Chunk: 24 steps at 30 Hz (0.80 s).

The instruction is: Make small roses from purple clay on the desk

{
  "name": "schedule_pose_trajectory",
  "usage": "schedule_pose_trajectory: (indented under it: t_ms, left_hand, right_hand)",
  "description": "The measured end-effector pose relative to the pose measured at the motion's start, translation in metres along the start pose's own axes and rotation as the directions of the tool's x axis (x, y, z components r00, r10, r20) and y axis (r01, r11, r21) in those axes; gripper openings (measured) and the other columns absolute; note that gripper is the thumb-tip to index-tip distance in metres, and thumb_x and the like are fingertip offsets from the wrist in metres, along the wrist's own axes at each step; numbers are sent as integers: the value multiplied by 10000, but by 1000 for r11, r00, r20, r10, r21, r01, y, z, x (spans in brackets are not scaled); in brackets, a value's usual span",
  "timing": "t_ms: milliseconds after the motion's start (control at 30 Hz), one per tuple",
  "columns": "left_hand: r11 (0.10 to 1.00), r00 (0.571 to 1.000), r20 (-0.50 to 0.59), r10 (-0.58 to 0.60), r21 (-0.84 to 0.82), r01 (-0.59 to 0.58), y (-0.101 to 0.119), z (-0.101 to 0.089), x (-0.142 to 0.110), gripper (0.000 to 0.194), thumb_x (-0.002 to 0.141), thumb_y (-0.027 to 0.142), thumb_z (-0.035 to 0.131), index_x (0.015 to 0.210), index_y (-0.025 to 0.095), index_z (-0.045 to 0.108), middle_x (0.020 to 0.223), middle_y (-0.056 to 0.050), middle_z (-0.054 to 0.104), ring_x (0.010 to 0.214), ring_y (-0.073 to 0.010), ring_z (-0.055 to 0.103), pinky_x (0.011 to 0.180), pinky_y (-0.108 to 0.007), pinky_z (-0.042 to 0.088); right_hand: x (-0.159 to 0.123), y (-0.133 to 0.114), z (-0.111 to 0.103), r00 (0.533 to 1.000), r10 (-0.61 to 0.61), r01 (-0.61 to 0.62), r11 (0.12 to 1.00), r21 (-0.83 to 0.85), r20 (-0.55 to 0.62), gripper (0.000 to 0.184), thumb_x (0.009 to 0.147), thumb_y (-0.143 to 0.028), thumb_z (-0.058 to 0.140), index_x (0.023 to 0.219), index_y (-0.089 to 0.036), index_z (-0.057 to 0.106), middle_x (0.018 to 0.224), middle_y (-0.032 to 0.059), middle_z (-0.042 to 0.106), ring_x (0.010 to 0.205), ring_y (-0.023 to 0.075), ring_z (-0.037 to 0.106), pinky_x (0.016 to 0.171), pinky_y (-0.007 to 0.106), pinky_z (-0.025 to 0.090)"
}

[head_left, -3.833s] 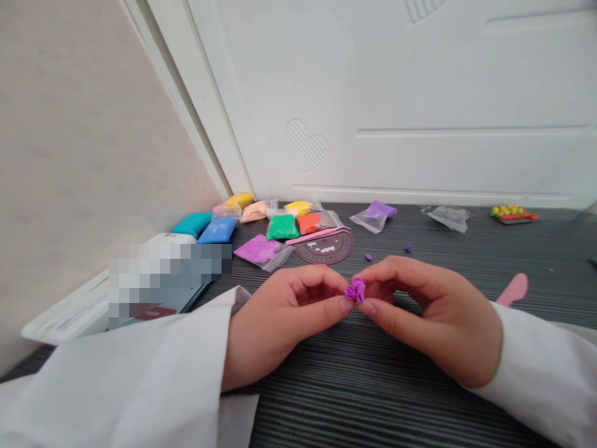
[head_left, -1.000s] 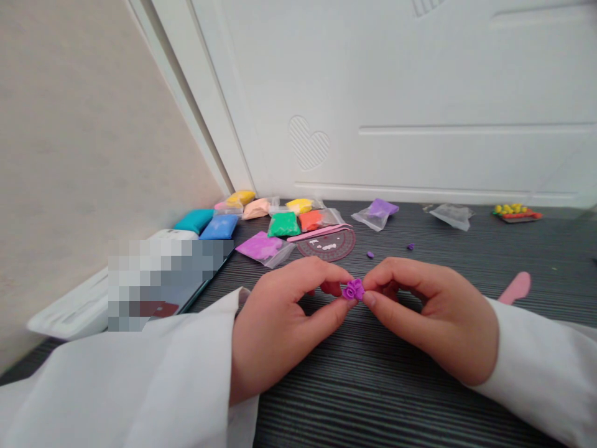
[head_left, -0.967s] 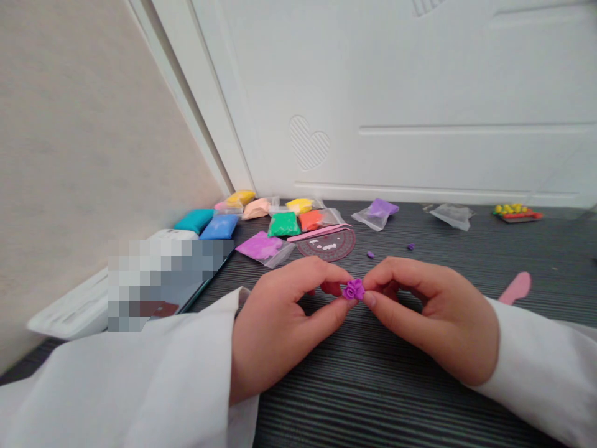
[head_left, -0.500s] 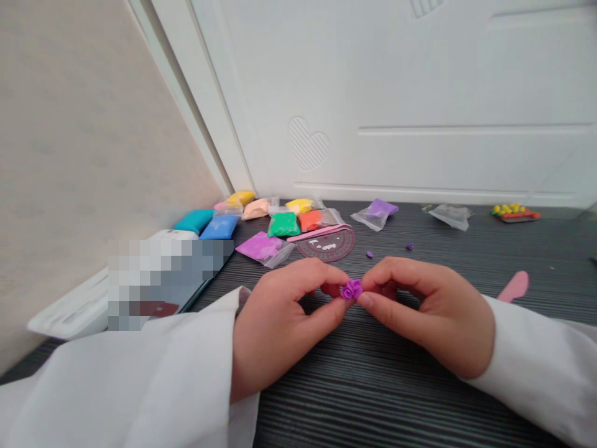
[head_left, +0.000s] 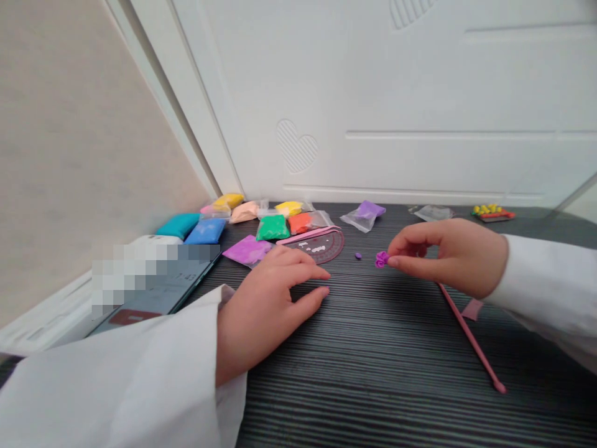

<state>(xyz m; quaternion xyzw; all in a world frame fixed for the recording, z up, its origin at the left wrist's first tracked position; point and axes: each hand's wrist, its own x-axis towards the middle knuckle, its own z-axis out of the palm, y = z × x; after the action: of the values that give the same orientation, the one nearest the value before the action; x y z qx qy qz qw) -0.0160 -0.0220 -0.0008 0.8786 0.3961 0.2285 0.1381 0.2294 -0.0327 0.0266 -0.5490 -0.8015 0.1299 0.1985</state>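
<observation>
My right hand (head_left: 454, 255) pinches a small purple clay rose (head_left: 382, 259) between thumb and forefinger, a little above the dark striped tabletop (head_left: 373, 373). My left hand (head_left: 268, 298) rests on the table to the left of it, fingers loosely stretched and holding nothing. A tiny purple clay bit (head_left: 358, 255) lies just left of the rose. A thin pink modelling stick (head_left: 469, 336) lies on the table under and in front of my right hand.
Several bags of coloured clay (head_left: 273, 227) lie at the back left by a pink semicircular ruler (head_left: 319, 244). A purple clay bag (head_left: 364, 214), an empty clear bag (head_left: 431, 213) and a small yellow-and-red clay piece (head_left: 492, 213) sit by the white door (head_left: 373, 93). A phone (head_left: 158, 292) lies left.
My left hand has let go of the purple rose and dropped flat on the table. My right hand has carried the rose to the right and farther back. The view has shifted right.
</observation>
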Motion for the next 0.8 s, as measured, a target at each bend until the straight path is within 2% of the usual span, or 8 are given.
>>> schedule_pose_trajectory:
  t_ms: [167, 267, 400, 533, 600, 700, 800]
  left_hand:
    - [998, 992, 126, 17, 53, -24, -3, 1, 1, 208, 846, 291, 498, 910, 241, 689, 940, -16, 648, 933, -190, 531, 850, -339, 419]
    - [999, 989, 144, 21, 30, -26, -4, 0, 1, 206, 857, 286, 478, 853, 225, 675, 913, -9, 653, 905, -178, 541, 839, -324, 421]
    - [1000, 990, 141, 11, 15, -14, -3, 0, 0, 176, 849, 280, 481, 826, 218, 643, 886, -2, 650, 883, -174, 546, 819, -312, 427]
    - [1000, 993, 119, -22, -8, 23, 0, 0, -3, 151, 833, 292, 491, 817, 218, 622, 869, -5, 638, 840, -174, 559, 763, -297, 448]
    - [999, 994, 104, -45, -17, 47, 2, 0, -5, 141, 820, 302, 507, 807, 220, 621, 855, -5, 638, 803, -172, 569, 718, -285, 459]
    - [997, 994, 87, -70, -39, 74, 3, 0, -5, 117, 801, 292, 531, 784, 219, 621, 819, 2, 647, 748, -163, 585, 661, -263, 467]
    - [994, 996, 52, -75, -77, 79, 1, 2, -5, 126, 802, 283, 540, 873, 229, 629, 874, 3, 661, 780, -159, 603, 690, -256, 481]
  right_hand:
    - [4, 16, 13, 998, -16, 22, 994, -107, 57, 168, 761, -333, 550, 724, -218, 667, 584, -12, 601, 532, 122, 514, 507, 268, 366]
    - [3, 19, 13, 994, -41, 54, 990, -130, 106, 146, 745, -321, 573, 748, -223, 681, 613, -9, 610, 533, 119, 509, 506, 260, 368]
    - [2, 29, -12, 990, -46, 67, 985, -157, 132, 172, 725, -344, 605, 822, -237, 700, 718, 0, 642, 576, 117, 519, 547, 268, 379]
    - [8, 55, -48, 997, 36, -23, 982, -187, 68, 314, 802, -433, 493, 938, -226, 685, 631, 2, 618, 537, 109, 516, 530, 268, 372]
    - [12, 65, -56, 997, 48, -36, 983, -178, 60, 355, 792, -461, 496, 965, -207, 673, 636, 14, 631, 540, 126, 530, 520, 273, 394]
    - [13, 64, -48, 996, 12, 1, 987, -158, 84, 340, 795, -425, 504, 978, -183, 657, 721, 35, 658, 613, 152, 569, 564, 288, 436]
    - [10, 46, -25, 989, -81, 100, 983, -151, 125, 289, 788, -309, 533, 1027, -186, 638, 848, 36, 656, 702, 148, 571, 633, 283, 445]
